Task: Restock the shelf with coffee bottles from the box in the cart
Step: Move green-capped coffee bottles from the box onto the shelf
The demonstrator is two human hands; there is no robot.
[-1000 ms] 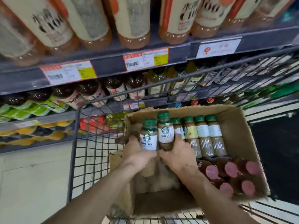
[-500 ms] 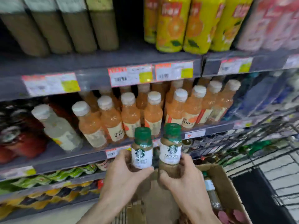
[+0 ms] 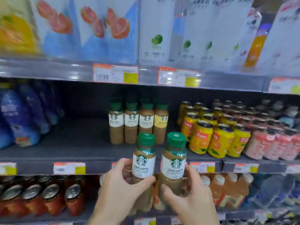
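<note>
Dark shelf (image 3: 68, 151) carries coffee bottles (image 3: 138, 122), yellow cans (image 3: 209, 137), seemingly blue bottles (image 3: 21, 117).

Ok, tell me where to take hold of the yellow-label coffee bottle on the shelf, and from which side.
Grip the yellow-label bottle at its label band, coming straight from the front. It stands upright at the row's right end; a white-label bottle crowds its left, while the gap toward the yellow cans leaves finger room on its right.

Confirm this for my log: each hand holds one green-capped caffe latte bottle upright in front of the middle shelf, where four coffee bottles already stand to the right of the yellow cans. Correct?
Not quite. In the head view, the left hand and right hand each hold an upright latte bottle, but the four shelf bottles stand to the left of the yellow cans, not the right.
</note>
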